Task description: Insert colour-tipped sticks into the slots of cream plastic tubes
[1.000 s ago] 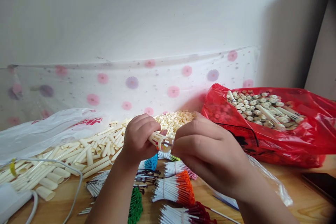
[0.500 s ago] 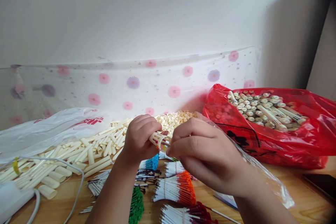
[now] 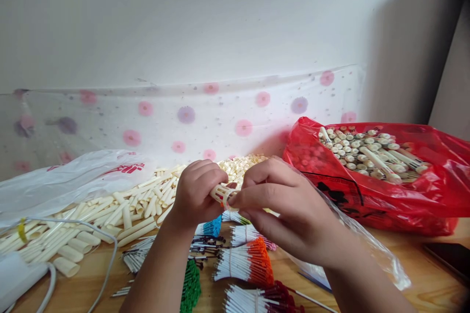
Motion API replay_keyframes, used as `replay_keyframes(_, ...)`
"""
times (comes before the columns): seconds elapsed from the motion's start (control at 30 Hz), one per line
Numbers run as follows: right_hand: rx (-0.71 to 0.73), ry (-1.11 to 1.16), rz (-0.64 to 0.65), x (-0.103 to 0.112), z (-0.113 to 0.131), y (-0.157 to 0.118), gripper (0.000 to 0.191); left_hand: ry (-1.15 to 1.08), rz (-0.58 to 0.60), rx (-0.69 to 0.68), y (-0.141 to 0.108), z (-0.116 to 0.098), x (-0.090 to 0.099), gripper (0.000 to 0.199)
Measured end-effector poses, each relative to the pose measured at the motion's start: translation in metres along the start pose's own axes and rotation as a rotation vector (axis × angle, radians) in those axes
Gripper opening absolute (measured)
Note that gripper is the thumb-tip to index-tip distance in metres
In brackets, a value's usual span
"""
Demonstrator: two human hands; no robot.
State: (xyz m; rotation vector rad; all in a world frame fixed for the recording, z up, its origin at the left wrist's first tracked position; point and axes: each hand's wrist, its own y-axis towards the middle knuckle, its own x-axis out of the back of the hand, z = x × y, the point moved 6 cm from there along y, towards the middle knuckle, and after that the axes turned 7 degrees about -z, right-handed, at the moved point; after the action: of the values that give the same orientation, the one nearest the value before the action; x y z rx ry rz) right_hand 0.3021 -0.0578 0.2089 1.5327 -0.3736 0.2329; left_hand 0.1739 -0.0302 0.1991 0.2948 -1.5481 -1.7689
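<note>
My left hand (image 3: 200, 190) is closed round a cream slotted tube (image 3: 221, 194), whose open end points right toward my other hand. At that end my right hand (image 3: 282, 205) has its thumb and fingertips pressed together; what they hold, if anything, is hidden. Below the hands lie bundles of thin white sticks with coloured tips: blue (image 3: 212, 227), orange (image 3: 259, 261), green (image 3: 191, 286) and dark red (image 3: 279, 298). Loose dark-tipped sticks (image 3: 205, 247) lie between them.
Cream tubes (image 3: 128, 205) are heaped at the left, with small cream pieces (image 3: 242, 166) behind the hands. A red bag (image 3: 330, 205) of filled tubes stands right, near a dark phone (image 3: 450, 257). A white cable (image 3: 112, 259) and white plastic bag (image 3: 84, 171) lie left.
The fingertips of my right hand have moved slightly left, right up to the tube's open end. My left hand has barely moved and still holds the tube.
</note>
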Motion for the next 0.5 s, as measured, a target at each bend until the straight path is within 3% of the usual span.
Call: replay_keyframes(0.5, 0.026, -0.165, -0.006, 0.0011, 0.0007, -0.0039, 0.010, 0.001, 0.011, 0.014, 0.0010, -0.0001, 0.0001, 0.012)
